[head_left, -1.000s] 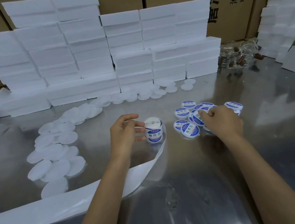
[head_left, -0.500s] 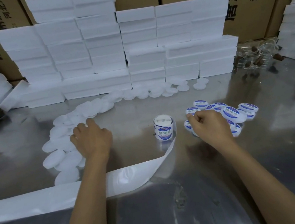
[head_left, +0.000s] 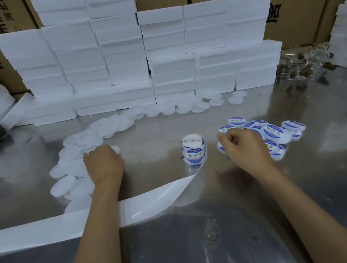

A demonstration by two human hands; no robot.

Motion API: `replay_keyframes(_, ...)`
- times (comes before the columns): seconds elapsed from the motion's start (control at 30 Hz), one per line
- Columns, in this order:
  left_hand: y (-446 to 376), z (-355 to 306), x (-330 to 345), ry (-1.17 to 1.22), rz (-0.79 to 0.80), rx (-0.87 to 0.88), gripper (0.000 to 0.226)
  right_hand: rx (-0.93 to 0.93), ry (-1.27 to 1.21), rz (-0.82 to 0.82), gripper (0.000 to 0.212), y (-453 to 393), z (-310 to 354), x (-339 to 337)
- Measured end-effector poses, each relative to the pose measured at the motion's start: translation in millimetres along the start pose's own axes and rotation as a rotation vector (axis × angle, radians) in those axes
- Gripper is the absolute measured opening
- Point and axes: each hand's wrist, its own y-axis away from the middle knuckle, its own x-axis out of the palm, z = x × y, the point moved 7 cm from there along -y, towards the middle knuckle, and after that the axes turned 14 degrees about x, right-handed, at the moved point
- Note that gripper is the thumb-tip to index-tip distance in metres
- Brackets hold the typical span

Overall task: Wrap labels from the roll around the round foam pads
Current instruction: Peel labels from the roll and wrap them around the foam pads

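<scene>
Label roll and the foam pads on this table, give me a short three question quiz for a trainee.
1. True or false: the label roll stands between the two hands.
2. Which hand rests on the plain foam pads: A left, B right?
3. Fill in: the labelled pads are piled by the ____ hand.

Key: 1 true. 2 A, the left hand. 3 right; the right hand is there, fingers curled.
</scene>
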Motion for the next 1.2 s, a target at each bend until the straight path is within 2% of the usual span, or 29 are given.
replay_keyframes(0.1,0.2,-15.8,-7.7,0.513,-0.072,-0.05,0.007,0.006,-0.103,0.026,0.032,2.4,5.8,-1.2)
replay_keyframes(0.17,1.4,-38.4,-8.6,0.939,-0.03,-0.084,0.009,-0.002,-0.197,0.046,0.024,6.0,11.9,-3.4)
replay_keyframes(0.27,14.0,-88.1,-11.2,1.57,0.16,-0.076,0.015,-0.052,-0.388,0.073,0.012,16.8,28.5,-8.3)
replay_keyframes(0.3,19.9,-103.1,-12.6,1.675,0.234,-0.052,0.014,-0.064,-0.453,0.101,0.008,21.1,34.5,-8.1)
replay_keyframes(0.37,32.3,-128.6,-15.5,1.781,0.356,0.023,0.013,-0.071,-0.548,0.175,0.013,29.5,45.0,-3.8)
replay_keyframes(0.47,44.3,-150.2,-15.9,1.814,0.467,0.103,0.022,-0.059,-0.59,0.212,0.017,36.4,53.6,1.0)
replay_keyframes(0.57,48.5,-157.7,-12.7,1.816,0.476,0.072,0.017,-0.049,-0.58,0.178,0.013,38.5,54.2,-2.1)
replay_keyframes(0.67,51.1,-162.2,-12.4,1.706,0.416,0.128,0.024,-0.09,-0.529,0.213,0.01,42.9,58.2,-2.5)
replay_keyframes(0.77,46.3,-154.1,-12.6,1.622,0.302,0.115,0.016,-0.07,-0.544,0.245,0.01,40.7,57.6,-3.1)
replay_keyframes(0.83,39.6,-142.1,-12.6,1.545,0.217,0.066,0.013,0.01,-0.635,0.249,0.019,32.8,49.2,-3.9)
replay_keyframes(0.9,35.5,-134.3,-13.7,1.492,0.174,0.047,0.015,0.068,-0.623,0.258,0.034,24.2,37.8,1.5)
replay_keyframes(1.03,37.4,-133.0,-14.0,1.483,0.201,0.042,0.029,0.139,-0.478,0.453,0.062,21.2,21.7,35.5)
replay_keyframes(1.13,40.9,-133.9,-12.9,1.375,0.206,0.078,0.028,0.174,-0.48,0.594,0.062,22.9,17.9,53.4)
replay_keyframes(1.2,42.2,-134.7,-11.2,1.293,0.207,0.084,0.025,0.182,-0.476,0.617,0.057,24.3,16.8,57.4)
